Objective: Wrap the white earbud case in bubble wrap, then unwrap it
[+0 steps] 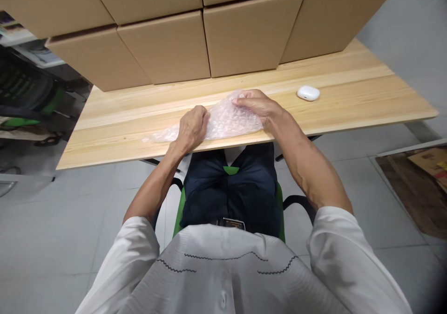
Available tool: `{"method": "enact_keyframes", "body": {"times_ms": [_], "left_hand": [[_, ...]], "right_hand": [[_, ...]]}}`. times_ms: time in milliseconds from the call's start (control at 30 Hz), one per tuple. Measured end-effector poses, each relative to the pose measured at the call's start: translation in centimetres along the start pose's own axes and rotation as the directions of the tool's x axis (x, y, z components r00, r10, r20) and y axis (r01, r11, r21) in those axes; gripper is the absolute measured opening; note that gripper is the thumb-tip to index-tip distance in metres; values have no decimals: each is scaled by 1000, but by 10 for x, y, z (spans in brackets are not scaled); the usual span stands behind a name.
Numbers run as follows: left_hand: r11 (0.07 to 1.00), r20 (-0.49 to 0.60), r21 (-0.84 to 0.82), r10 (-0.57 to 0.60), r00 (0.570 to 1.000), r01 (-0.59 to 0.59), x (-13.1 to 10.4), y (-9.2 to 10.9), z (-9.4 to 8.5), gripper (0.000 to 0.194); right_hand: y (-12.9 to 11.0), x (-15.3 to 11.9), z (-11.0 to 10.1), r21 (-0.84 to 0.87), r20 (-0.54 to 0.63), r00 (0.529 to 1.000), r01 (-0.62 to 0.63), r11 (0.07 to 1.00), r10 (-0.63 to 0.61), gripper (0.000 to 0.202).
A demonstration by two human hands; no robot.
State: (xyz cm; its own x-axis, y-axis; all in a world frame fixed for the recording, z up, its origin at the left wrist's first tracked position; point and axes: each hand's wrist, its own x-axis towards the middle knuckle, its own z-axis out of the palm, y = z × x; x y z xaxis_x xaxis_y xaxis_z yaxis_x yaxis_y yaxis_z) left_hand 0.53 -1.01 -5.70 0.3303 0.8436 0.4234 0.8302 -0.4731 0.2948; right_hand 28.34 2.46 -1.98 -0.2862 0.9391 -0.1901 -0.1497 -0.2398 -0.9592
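A crumpled piece of clear bubble wrap (pixel 228 118) lies along the front edge of the wooden table (pixel 115 111). My left hand (pixel 193 126) is closed over its left part, knuckles up, with a thin tail of the wrap trailing out to the left. At the right end, my right hand (pixel 260 106) pinches the wrap's upper edge between thumb and fingers. Whether anything is wrapped inside cannot be made out. To the right of my right hand sits a small white earbud case (pixel 308 93), apart from it.
Stacked cardboard boxes (pixel 164 48) form a wall along the table's back. A green and black chair (pixel 31 90) and a person's sandalled foot (pixel 49 139) show at the left. Flattened cardboard (pixel 415 188) lies on the floor at the right.
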Motion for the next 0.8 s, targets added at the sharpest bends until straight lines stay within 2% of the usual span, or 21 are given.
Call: {"method": "enact_keyframes", "body": {"times_ms": [167,400,600,700,800], "left_hand": [[999,12,-41,-14,1000,15,0,3,-3,18],[997,0,-58,-48,999,48,0,3,-2,22],[992,28,-67,-101,994,103,2,7,-8,27],[990,58,-74,-116,992,120,4,9,-11,33],[994,75,-79,-69,995,74,6,8,-11,45]], "right_hand": [[2,-1,2,10,17,1000,6,1000,-7,36],[5,-3,5,-35,-93,990,101,994,-104,30],[4,-4,7,-98,-117,980,153,983,-164,27],[3,-4,7,-118,-108,976,177,977,-189,25],[3,-3,6,-105,-118,974,182,978,-194,25]]}}
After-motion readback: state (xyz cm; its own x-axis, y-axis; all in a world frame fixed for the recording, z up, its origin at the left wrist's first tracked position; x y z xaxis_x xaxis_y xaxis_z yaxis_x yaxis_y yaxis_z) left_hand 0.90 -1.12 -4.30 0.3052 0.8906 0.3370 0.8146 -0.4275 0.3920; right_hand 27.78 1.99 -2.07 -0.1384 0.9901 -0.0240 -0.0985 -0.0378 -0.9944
